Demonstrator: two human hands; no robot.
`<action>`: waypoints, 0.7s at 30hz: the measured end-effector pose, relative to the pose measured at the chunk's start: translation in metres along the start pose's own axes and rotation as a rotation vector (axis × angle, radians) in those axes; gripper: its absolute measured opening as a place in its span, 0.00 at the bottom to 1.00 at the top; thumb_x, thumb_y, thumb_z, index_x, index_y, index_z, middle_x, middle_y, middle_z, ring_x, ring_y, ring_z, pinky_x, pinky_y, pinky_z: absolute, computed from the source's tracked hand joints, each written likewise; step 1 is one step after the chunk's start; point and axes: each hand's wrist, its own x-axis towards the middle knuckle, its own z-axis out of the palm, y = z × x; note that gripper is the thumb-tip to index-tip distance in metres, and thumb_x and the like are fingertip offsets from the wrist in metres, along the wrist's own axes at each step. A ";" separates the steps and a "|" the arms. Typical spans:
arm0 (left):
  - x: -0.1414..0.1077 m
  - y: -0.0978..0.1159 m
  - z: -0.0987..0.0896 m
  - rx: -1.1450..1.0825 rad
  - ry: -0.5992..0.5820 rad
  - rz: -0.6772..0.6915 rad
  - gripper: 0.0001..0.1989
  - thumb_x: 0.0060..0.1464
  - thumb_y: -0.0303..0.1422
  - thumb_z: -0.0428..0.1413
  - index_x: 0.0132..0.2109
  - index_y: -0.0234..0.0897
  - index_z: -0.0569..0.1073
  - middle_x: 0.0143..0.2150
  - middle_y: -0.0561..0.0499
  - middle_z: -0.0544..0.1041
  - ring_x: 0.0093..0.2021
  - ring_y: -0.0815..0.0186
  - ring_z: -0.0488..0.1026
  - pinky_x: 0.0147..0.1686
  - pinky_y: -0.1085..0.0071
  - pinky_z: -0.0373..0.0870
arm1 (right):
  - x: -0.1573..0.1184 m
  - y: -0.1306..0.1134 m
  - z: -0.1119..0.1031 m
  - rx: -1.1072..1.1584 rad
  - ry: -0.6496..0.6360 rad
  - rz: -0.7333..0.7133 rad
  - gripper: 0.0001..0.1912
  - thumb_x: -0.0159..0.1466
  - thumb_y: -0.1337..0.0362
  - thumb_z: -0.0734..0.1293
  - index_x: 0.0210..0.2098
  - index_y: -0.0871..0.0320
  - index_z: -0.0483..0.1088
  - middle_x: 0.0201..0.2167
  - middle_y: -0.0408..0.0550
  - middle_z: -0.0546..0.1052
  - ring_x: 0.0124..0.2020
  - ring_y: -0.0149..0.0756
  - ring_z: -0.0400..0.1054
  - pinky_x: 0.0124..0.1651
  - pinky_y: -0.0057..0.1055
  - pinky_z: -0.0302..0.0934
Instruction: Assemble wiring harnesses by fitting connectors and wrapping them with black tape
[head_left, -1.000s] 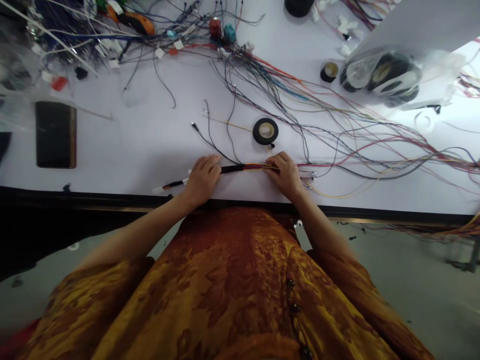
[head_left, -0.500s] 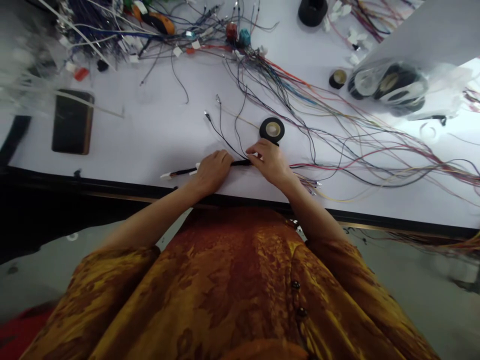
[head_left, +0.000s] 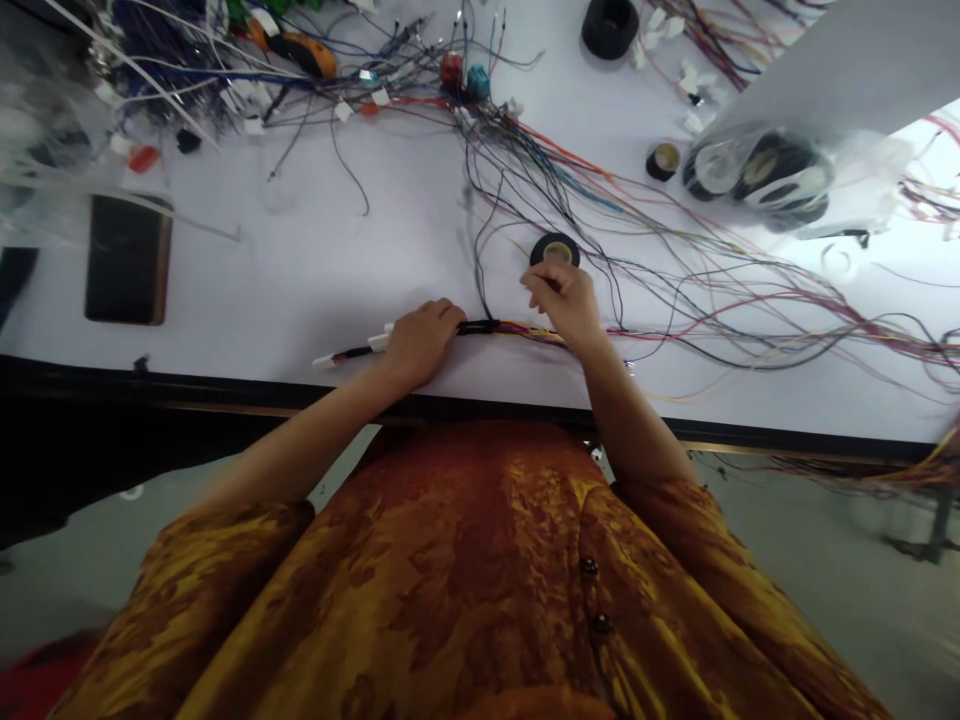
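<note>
Fingers (head_left: pixel 444 318) of the left hand (head_left: pixel 421 345) close over a black-taped wire harness (head_left: pixel 477 327), its colored leads running toward 3 o'clock; right hand (head_left: pixel 562 305) curled, grip unclear, black tape roll (head_left: pixel 555 250) at 12 o'clock.

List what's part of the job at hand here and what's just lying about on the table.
In use:
left hand, on the wire bundle with its black-wrapped section
right hand, next to the black tape roll

Lying about:
bagged tape rolls
small tape roll
phone-shaped black slab
orange-handled tool
</note>
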 end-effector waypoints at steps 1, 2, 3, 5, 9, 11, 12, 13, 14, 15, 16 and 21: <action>0.004 0.001 -0.002 0.002 -0.025 -0.003 0.13 0.67 0.27 0.47 0.49 0.37 0.75 0.48 0.41 0.78 0.47 0.56 0.74 0.42 0.62 0.71 | -0.009 -0.003 -0.009 -0.020 -0.007 -0.035 0.08 0.65 0.60 0.67 0.33 0.55 0.75 0.24 0.44 0.74 0.25 0.33 0.67 0.31 0.33 0.63; 0.007 0.002 -0.004 0.010 -0.048 0.011 0.12 0.67 0.28 0.48 0.50 0.36 0.75 0.48 0.41 0.78 0.47 0.56 0.74 0.43 0.61 0.70 | -0.019 -0.004 -0.017 -0.050 -0.045 -0.068 0.08 0.65 0.59 0.67 0.33 0.55 0.76 0.26 0.45 0.75 0.27 0.34 0.68 0.33 0.34 0.64; 0.010 0.003 -0.005 0.020 -0.070 0.037 0.11 0.66 0.29 0.50 0.50 0.36 0.75 0.48 0.41 0.78 0.48 0.55 0.74 0.44 0.61 0.70 | -0.029 -0.005 -0.024 -0.091 -0.110 -0.095 0.09 0.65 0.59 0.67 0.33 0.56 0.77 0.28 0.46 0.77 0.29 0.35 0.70 0.35 0.34 0.65; 0.015 0.006 -0.006 0.024 -0.120 0.101 0.10 0.65 0.32 0.53 0.48 0.34 0.75 0.47 0.40 0.78 0.48 0.54 0.74 0.46 0.60 0.70 | -0.051 -0.002 -0.031 -0.196 -0.238 -0.124 0.10 0.67 0.60 0.66 0.36 0.56 0.79 0.31 0.47 0.79 0.33 0.37 0.72 0.40 0.35 0.67; 0.022 0.009 -0.012 -0.060 -0.201 0.096 0.07 0.62 0.30 0.54 0.45 0.32 0.74 0.48 0.39 0.77 0.47 0.54 0.75 0.43 0.62 0.70 | -0.089 0.012 -0.024 -0.440 -0.177 -0.111 0.16 0.68 0.63 0.63 0.51 0.59 0.77 0.44 0.56 0.79 0.43 0.43 0.75 0.49 0.42 0.70; 0.026 0.008 -0.020 -0.165 -0.227 0.062 0.08 0.62 0.30 0.54 0.44 0.32 0.75 0.46 0.40 0.78 0.43 0.56 0.75 0.41 0.63 0.69 | -0.101 0.017 -0.015 -0.500 -0.086 -0.133 0.20 0.68 0.64 0.63 0.57 0.60 0.74 0.53 0.61 0.76 0.53 0.49 0.72 0.56 0.48 0.69; 0.028 0.007 -0.024 -0.233 -0.238 0.049 0.08 0.62 0.30 0.53 0.44 0.33 0.76 0.42 0.42 0.79 0.41 0.58 0.75 0.40 0.65 0.69 | -0.106 0.019 -0.011 -0.509 -0.047 -0.155 0.21 0.68 0.64 0.63 0.60 0.60 0.72 0.57 0.62 0.74 0.58 0.51 0.70 0.61 0.51 0.67; 0.030 0.006 -0.029 -0.307 -0.247 0.042 0.09 0.62 0.31 0.52 0.42 0.34 0.76 0.38 0.45 0.79 0.37 0.61 0.75 0.38 0.66 0.68 | -0.109 0.021 -0.007 -0.513 -0.013 -0.174 0.23 0.68 0.65 0.62 0.62 0.60 0.70 0.60 0.62 0.72 0.63 0.52 0.66 0.64 0.52 0.64; 0.033 0.004 -0.033 -0.376 -0.253 0.039 0.10 0.62 0.32 0.51 0.40 0.35 0.77 0.33 0.48 0.78 0.33 0.63 0.73 0.36 0.68 0.67 | -0.111 0.022 -0.004 -0.515 0.014 -0.185 0.24 0.68 0.65 0.62 0.63 0.60 0.68 0.63 0.62 0.70 0.65 0.53 0.63 0.66 0.54 0.62; 0.035 0.002 -0.037 -0.436 -0.256 0.037 0.10 0.62 0.33 0.51 0.38 0.36 0.77 0.29 0.51 0.76 0.30 0.66 0.72 0.33 0.70 0.66 | -0.112 0.024 -0.001 -0.519 0.035 -0.184 0.25 0.68 0.66 0.61 0.64 0.60 0.67 0.64 0.63 0.68 0.66 0.53 0.62 0.67 0.55 0.61; 0.038 0.000 -0.039 -0.484 -0.259 0.037 0.11 0.61 0.34 0.51 0.36 0.36 0.77 0.26 0.52 0.75 0.27 0.68 0.70 0.30 0.71 0.64 | -0.112 0.025 0.002 -0.527 0.050 -0.175 0.26 0.68 0.67 0.61 0.65 0.60 0.67 0.65 0.63 0.67 0.66 0.54 0.62 0.67 0.55 0.61; 0.049 -0.007 -0.044 -0.624 -0.333 -0.043 0.13 0.61 0.38 0.52 0.34 0.36 0.77 0.21 0.52 0.70 0.19 0.71 0.64 0.24 0.72 0.60 | -0.107 0.021 0.006 -0.590 0.046 -0.111 0.21 0.68 0.65 0.63 0.60 0.56 0.71 0.54 0.59 0.76 0.54 0.52 0.71 0.58 0.51 0.67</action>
